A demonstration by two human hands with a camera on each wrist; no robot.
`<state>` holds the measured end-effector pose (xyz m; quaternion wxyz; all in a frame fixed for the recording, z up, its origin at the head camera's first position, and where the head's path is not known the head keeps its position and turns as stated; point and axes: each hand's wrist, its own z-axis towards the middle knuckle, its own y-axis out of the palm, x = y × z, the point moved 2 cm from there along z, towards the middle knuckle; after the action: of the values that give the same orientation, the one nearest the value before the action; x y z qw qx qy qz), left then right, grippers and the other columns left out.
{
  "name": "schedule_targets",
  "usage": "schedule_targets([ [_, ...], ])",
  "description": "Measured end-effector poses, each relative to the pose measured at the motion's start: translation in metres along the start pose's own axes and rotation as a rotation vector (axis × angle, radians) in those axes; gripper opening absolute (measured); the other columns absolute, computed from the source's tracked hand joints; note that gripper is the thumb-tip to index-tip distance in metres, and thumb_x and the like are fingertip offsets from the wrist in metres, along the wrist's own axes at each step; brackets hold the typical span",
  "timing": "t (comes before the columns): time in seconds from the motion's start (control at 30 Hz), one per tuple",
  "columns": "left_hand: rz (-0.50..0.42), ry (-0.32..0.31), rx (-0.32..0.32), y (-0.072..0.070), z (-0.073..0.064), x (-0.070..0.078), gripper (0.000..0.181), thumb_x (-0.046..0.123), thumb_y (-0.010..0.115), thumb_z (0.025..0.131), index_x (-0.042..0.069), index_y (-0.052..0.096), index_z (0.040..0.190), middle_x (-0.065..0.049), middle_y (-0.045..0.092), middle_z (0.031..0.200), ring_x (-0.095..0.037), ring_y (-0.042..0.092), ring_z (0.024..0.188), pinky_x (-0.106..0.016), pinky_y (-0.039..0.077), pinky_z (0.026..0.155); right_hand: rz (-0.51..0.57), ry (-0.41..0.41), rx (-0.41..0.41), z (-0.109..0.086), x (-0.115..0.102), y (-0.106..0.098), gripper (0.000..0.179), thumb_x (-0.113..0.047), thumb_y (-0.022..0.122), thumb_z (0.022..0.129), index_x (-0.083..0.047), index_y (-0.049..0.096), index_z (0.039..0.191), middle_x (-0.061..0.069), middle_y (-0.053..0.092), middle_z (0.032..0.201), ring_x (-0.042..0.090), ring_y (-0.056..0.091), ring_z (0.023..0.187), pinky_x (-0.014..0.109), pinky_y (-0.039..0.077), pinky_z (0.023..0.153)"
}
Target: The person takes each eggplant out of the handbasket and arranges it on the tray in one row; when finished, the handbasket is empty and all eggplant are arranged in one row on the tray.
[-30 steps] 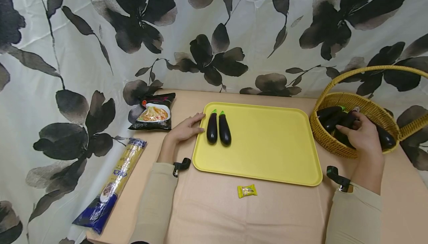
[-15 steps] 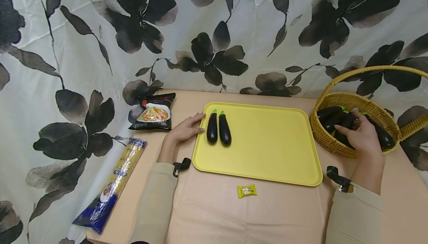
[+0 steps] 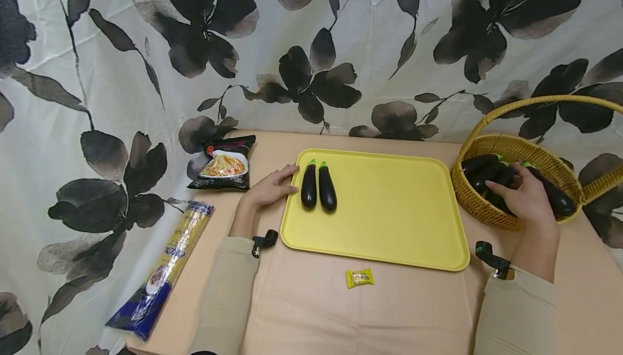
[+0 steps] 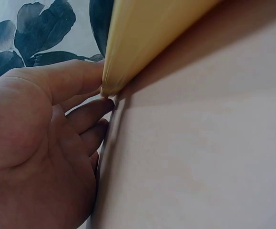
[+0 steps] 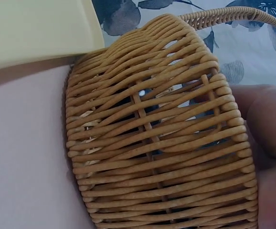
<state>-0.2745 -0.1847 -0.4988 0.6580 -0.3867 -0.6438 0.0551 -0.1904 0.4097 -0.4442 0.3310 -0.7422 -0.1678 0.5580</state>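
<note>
Head view, right hand: the right hand (image 3: 523, 199) reaches into the wicker basket (image 3: 479, 203) at the right edge of the frame, fingers curled over the eggplants in the basket (image 3: 482, 163); whether it grips one, I cannot tell.
Head view, left hand: the left hand (image 3: 267, 188) lies flat with fingers extended at the left rim of the yellow tray (image 3: 389, 214), mid-frame.
Head view, tray load: two eggplants (image 3: 318, 187) lie side by side in the tray's upper left part, green caps pointing away.
Head view, surface: a candy wrapper (image 3: 359, 277) sits just below the tray; a noodle packet (image 3: 223, 163) lies left of it, a spaghetti pack (image 3: 163, 268) at lower left.
Left wrist view: left hand (image 4: 33, 143) spread, fingertips touching the tray's edge (image 4: 142, 43) on the surface (image 4: 199, 157).
Right wrist view: the basket's woven wall (image 5: 161, 143) fills the frame, dark eggplants showing through its gaps; part of the right hand (image 5: 269, 143) shows at the right edge, its grip hidden.
</note>
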Motion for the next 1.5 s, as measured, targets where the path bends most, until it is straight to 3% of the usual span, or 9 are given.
schedule_targets([
  [0.23,0.007,0.005,-0.004,0.0,0.0,0.0,0.068,0.027,0.066,0.102,0.019,0.038,0.163,-0.003,0.024,0.174,-0.026,0.008,0.164,-0.049,0.0,0.134,-0.034,-0.034,0.127,-0.009,-0.008,-0.006,0.078,-0.044,0.053,0.106,-0.009,0.02,0.167,0.033,0.031,0.164,0.056,0.036,0.145,0.072,0.038,0.114],
  [0.37,-0.001,0.007,-0.004,0.0,0.0,0.0,0.068,0.027,0.066,0.102,0.019,0.038,0.163,-0.002,0.024,0.174,-0.026,0.008,0.164,-0.049,0.001,0.134,-0.066,-0.044,0.228,-0.016,-0.009,-0.017,0.067,-0.031,0.054,0.107,-0.011,0.027,0.166,0.03,0.032,0.165,0.054,0.024,0.151,0.073,0.026,0.121],
  [0.67,-0.007,-0.002,0.001,0.0,-0.001,0.0,0.068,0.027,0.066,0.102,0.02,0.038,0.163,-0.002,0.024,0.174,-0.026,0.007,0.164,-0.048,0.001,0.134,-0.281,0.039,0.116,-0.013,0.015,-0.027,0.064,-0.028,0.047,0.109,-0.002,0.025,0.163,0.045,0.026,0.157,0.07,0.019,0.143,0.083,0.025,0.111],
  [1.07,-0.008,-0.009,0.003,0.0,-0.001,0.003,0.068,0.027,0.067,0.102,0.021,0.038,0.163,-0.002,0.024,0.174,-0.027,0.008,0.164,-0.048,0.002,0.134,-0.03,0.031,0.105,-0.021,0.001,-0.033,0.059,-0.042,0.036,0.11,-0.028,0.024,0.166,0.027,0.018,0.171,0.057,0.024,0.149,0.079,0.031,0.113],
  [1.23,-0.009,-0.008,0.0,0.0,-0.001,0.004,0.068,0.027,0.067,0.101,0.02,0.038,0.163,-0.002,0.024,0.174,-0.027,0.007,0.164,-0.049,0.001,0.134,0.078,-0.036,0.061,-0.031,-0.013,-0.035,0.055,-0.042,0.034,0.111,-0.043,0.021,0.164,0.021,0.007,0.174,0.049,0.01,0.157,0.075,0.019,0.122],
  [1.3,-0.012,-0.01,-0.001,0.0,-0.002,0.004,0.069,0.028,0.067,0.101,0.02,0.038,0.163,-0.002,0.024,0.174,-0.027,0.007,0.164,-0.049,0.001,0.134,0.076,-0.071,0.072,-0.035,-0.019,-0.034,0.054,-0.041,0.037,0.112,-0.044,0.022,0.164,0.024,0.015,0.171,0.047,0.035,0.146,0.061,0.041,0.116],
  [1.37,-0.014,-0.011,0.0,0.0,-0.002,0.004,0.069,0.028,0.067,0.101,0.02,0.038,0.163,-0.002,0.024,0.174,-0.027,0.007,0.164,-0.049,0.002,0.134,0.071,-0.105,0.097,-0.038,-0.024,-0.035,0.056,-0.038,0.043,0.111,-0.041,0.027,0.164,0.023,0.034,0.156,0.028,0.055,0.12,0.036,0.056,0.097],
  [1.47,-0.016,-0.009,0.001,0.0,-0.002,0.004,0.068,0.028,0.067,0.101,0.021,0.038,0.163,-0.001,0.024,0.174,-0.026,0.007,0.164,-0.049,0.002,0.134,0.042,-0.142,0.157,-0.041,-0.031,-0.035,0.059,-0.036,0.054,0.108,-0.035,0.034,0.163,0.003,0.043,0.123,0.001,0.042,0.084,0.011,0.04,0.058],
  [1.5,-0.016,-0.008,0.002,0.0,-0.002,0.004,0.068,0.028,0.067,0.101,0.021,0.039,0.163,-0.001,0.024,0.174,-0.026,0.008,0.164,-0.049,0.003,0.134,0.04,-0.146,0.167,-0.042,-0.032,-0.036,0.06,-0.036,0.057,0.106,-0.033,0.036,0.163,0.0,0.045,0.122,-0.002,0.044,0.084,0.006,0.041,0.059],
])
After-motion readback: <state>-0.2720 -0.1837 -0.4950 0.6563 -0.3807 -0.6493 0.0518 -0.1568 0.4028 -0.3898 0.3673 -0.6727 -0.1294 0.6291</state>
